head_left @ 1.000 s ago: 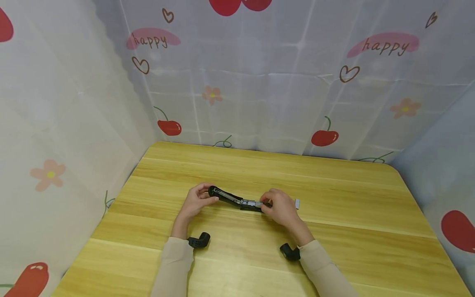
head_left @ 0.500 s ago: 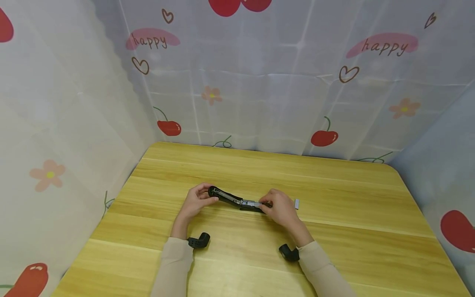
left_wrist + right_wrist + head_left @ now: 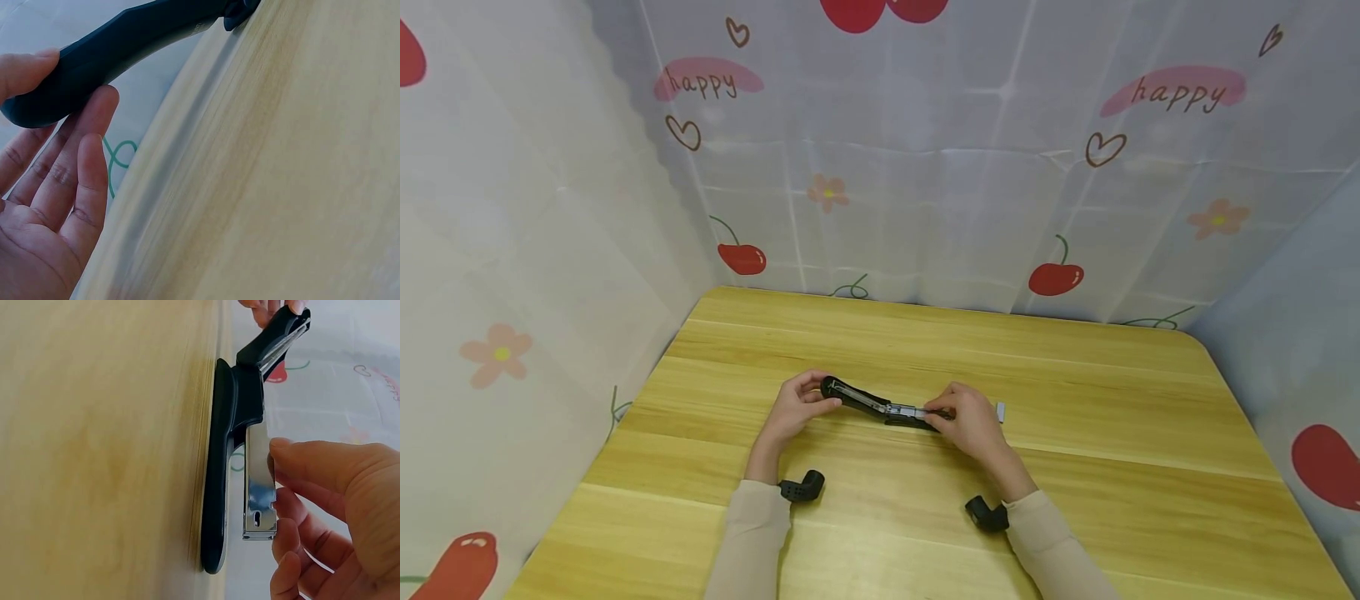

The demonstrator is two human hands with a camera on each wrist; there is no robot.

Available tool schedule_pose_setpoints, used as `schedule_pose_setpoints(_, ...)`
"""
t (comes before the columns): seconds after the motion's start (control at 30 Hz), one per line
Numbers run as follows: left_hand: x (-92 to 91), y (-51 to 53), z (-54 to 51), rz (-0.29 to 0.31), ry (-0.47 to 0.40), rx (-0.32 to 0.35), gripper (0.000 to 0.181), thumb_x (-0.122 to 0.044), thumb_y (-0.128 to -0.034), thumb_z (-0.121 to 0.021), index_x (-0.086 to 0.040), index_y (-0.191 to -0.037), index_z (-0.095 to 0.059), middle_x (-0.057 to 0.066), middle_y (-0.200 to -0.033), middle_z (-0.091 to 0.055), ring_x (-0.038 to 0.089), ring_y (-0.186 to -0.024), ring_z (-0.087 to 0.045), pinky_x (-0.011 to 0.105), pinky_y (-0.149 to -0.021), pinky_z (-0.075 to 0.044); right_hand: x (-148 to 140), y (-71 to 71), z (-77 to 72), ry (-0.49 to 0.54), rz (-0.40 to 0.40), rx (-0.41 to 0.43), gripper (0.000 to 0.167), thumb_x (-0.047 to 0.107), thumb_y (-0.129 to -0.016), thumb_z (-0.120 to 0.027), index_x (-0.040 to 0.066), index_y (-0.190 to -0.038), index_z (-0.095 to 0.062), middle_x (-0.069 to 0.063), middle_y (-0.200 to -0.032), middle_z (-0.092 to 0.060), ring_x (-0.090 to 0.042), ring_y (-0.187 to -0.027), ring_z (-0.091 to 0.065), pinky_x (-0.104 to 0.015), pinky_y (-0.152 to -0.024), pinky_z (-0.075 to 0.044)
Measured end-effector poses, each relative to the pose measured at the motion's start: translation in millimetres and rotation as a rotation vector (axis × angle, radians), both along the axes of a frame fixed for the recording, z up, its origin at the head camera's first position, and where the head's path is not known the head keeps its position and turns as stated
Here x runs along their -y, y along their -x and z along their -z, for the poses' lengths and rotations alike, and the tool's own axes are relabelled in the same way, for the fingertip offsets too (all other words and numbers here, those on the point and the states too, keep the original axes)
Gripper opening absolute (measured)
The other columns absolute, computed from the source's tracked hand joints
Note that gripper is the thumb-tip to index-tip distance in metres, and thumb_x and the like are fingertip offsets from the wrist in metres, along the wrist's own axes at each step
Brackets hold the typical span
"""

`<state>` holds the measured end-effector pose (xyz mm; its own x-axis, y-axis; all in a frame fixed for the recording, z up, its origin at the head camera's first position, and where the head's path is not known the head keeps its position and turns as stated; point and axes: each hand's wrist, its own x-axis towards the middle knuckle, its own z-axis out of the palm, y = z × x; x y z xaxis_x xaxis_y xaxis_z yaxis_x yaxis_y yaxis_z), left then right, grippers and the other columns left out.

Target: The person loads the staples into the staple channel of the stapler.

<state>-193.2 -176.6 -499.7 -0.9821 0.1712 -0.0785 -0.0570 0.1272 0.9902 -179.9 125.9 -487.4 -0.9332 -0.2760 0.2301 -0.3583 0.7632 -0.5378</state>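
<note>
A black stapler point(image 3: 910, 421) lies on the table, its top cover point(image 3: 275, 337) swung far back from the silver magazine point(image 3: 259, 481). The cover's rounded end is held by my left hand point(image 3: 796, 406), thumb on one side and fingers on the other in the left wrist view point(image 3: 53, 181). At the magazine's open top edge, my right hand point(image 3: 967, 421) pinches with thumb and bent fingers. Whether a strip of staples sits between those fingertips is hidden. Just right of that hand lies a small grey strip point(image 3: 1001, 412), like a row of staples.
The wooden table point(image 3: 880, 517) ends at a printed curtain point(image 3: 910, 225) behind and at the sides. A black wrist camera point(image 3: 805, 486) sits at the left cuff, another wrist camera point(image 3: 987, 513) at the right cuff.
My right fingers shift slightly along the magazine, the fingertips drawn closer together. The left hand, stapler cover and grey strip stay where they were.
</note>
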Motion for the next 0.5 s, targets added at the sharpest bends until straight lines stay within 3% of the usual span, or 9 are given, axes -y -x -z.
schedule_pose_setpoints(0.2, -0.3, 0.1, -0.2, -0.006, 0.009, 0.009, 0.049, -0.006, -0.0854, -0.074, 0.002, -0.13, -0.055, 0.016, -0.121, -0.061, 0.01, -0.091, -0.065, 0.029, -0.08, -0.053, -9.0, -3.5, 0.5, 0.034, 0.065, -0.015, 0.02, 0.023, -0.081, -0.081, 0.012, -0.098, -0.077, 0.002, -0.085, -0.065, -0.01, -0.068, -0.052, -0.029, -0.061, -0.044)
schedule_pose_setpoints(0.5, 0.0, -0.1, -1.4, -0.005, 0.007, 0.024, 0.049, -0.004, -0.0862, -0.073, 0.002, -0.131, -0.054, 0.015, -0.121, -0.061, 0.009, -0.09, -0.064, 0.033, -0.082, -0.053, -41.3, -5.4, 3.2, 0.068, 0.189, -0.009, 0.025, 0.022, -0.081, -0.08, 0.007, -0.099, -0.072, -0.003, -0.084, -0.065, -0.015, -0.07, -0.053, -0.031, -0.062, -0.043)
